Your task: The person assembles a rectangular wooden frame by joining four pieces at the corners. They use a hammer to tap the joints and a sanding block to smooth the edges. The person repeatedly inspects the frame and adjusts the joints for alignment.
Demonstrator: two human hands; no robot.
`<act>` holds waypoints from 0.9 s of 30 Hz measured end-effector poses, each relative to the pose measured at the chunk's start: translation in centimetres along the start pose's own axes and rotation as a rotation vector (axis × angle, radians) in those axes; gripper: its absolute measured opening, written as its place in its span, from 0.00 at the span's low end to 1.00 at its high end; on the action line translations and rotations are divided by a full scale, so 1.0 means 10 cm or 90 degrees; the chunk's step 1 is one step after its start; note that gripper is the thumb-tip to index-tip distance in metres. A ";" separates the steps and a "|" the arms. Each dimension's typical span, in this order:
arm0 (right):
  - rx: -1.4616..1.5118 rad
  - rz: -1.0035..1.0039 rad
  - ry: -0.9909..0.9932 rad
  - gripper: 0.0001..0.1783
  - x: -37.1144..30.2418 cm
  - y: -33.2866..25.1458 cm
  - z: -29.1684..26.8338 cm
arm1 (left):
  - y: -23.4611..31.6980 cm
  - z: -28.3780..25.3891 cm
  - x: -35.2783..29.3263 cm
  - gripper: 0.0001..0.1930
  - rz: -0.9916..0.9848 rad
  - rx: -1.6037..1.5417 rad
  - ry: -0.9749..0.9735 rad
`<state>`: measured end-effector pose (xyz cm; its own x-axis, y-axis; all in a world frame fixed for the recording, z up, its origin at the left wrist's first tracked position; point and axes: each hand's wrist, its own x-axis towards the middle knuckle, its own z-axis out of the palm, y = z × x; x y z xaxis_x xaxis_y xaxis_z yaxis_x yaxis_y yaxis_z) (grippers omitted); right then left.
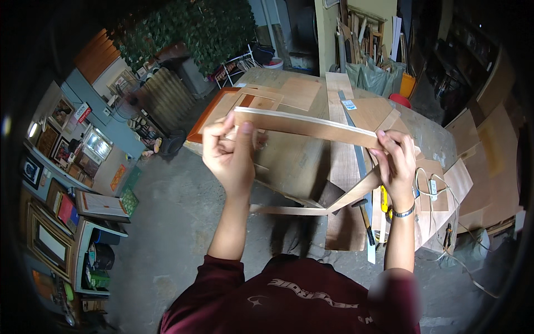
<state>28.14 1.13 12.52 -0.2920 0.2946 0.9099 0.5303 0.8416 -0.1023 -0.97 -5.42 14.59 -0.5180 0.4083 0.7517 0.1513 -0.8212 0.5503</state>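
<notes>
At the far left, a gilded picture frame (39,232) leans near a lower shelf, with a fan (125,96) standing farther back. Next, an orange-brown frame (196,129) lies at the left end of the surface (428,131), thin wooden sheets beside it. In front of this, the left hand (229,147) is raised, its thumb and fingers pinched on the left end of a wooden strip (306,123) with a pale upper edge. The strip spans the gap between both hands, held above the surface and sloping slightly down to the right. Below it, a lower strip (289,210) meets a slanting strip (356,190) at a corner; the slanting one rises toward the right hand (396,158). A long board (342,161) and a hammer (365,218) lie beneath and beside them. The right hand's fingers are closed on the held strip's other end; whether they also grip the slanting one cannot be told. Just beside that forearm lies a yellow tool (384,199). Farther right, a white power strip (433,189) with a looping cord (470,275) rests on brown sheets.
</notes>
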 end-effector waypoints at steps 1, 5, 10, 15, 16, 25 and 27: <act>-0.001 0.008 -0.003 0.23 -0.05 -0.01 0.04 | -0.03 -0.03 0.00 0.11 -0.027 -0.060 0.000; -0.007 0.031 0.016 0.24 -0.22 -0.01 0.22 | -0.13 -0.25 -0.02 0.12 -0.046 -0.051 -0.114; -0.026 0.122 -0.007 0.22 -0.49 -0.11 0.39 | -0.22 -0.31 0.07 0.11 -0.082 -0.058 -0.139; -0.001 0.255 -0.017 0.20 -0.79 -0.29 0.56 | -0.33 -0.35 0.11 0.11 0.011 0.049 -0.244; -0.004 0.275 -0.029 0.20 -0.85 -0.33 0.60 | -0.32 -0.36 0.12 0.13 0.030 0.072 -0.265; 0.266 0.477 -0.297 0.18 -1.11 -0.69 0.81 | -0.23 -0.42 0.23 0.14 -0.022 0.071 -0.441; 0.352 0.537 -0.301 0.19 -1.24 -0.74 0.80 | -0.48 -0.35 0.37 0.14 -0.013 0.073 -0.516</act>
<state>21.44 -5.12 -1.22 -0.3417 0.9108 0.2318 0.3089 0.3418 -0.8876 -6.55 -1.40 13.44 0.2411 0.6200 0.7466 0.2561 -0.7827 0.5673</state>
